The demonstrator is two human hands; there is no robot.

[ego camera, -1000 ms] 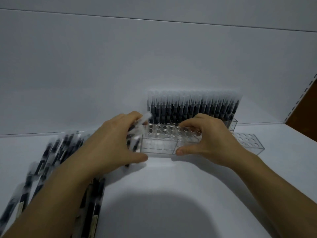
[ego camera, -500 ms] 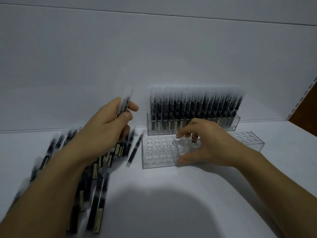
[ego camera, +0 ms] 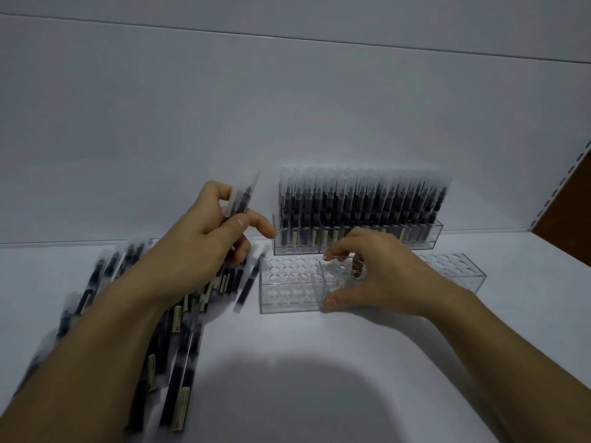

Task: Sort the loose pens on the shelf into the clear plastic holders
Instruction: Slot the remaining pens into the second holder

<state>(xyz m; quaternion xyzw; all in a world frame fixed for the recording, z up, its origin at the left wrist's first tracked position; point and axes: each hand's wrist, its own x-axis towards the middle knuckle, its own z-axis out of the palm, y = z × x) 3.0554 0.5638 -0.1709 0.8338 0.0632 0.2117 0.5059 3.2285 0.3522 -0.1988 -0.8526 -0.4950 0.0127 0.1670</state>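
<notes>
My left hand (ego camera: pixel 204 244) holds a black pen with a frosted cap (ego camera: pixel 241 199) raised above the shelf, left of the holders. My right hand (ego camera: pixel 374 273) grips an empty clear plastic holder (ego camera: pixel 335 282), thumb on its front wall and fingers over its top. Touching it on the left stands another empty clear holder (ego camera: pixel 287 282) with round holes. Several loose black pens (ego camera: pixel 179 340) lie in a pile at the left, partly hidden under my left forearm. One pen (ego camera: pixel 248 284) lies just left of the empty holder.
Full clear holders (ego camera: pixel 358 238) packed with upright pens stand against the white back wall. Another empty holder (ego camera: pixel 454 273) sits to the right behind my right hand. A brown panel (ego camera: pixel 569 203) bounds the shelf at far right.
My left hand has left the holder's side and lifted a pen up above the pile. My right hand has kept its grip on the clear holder, which now sits slightly nearer.
</notes>
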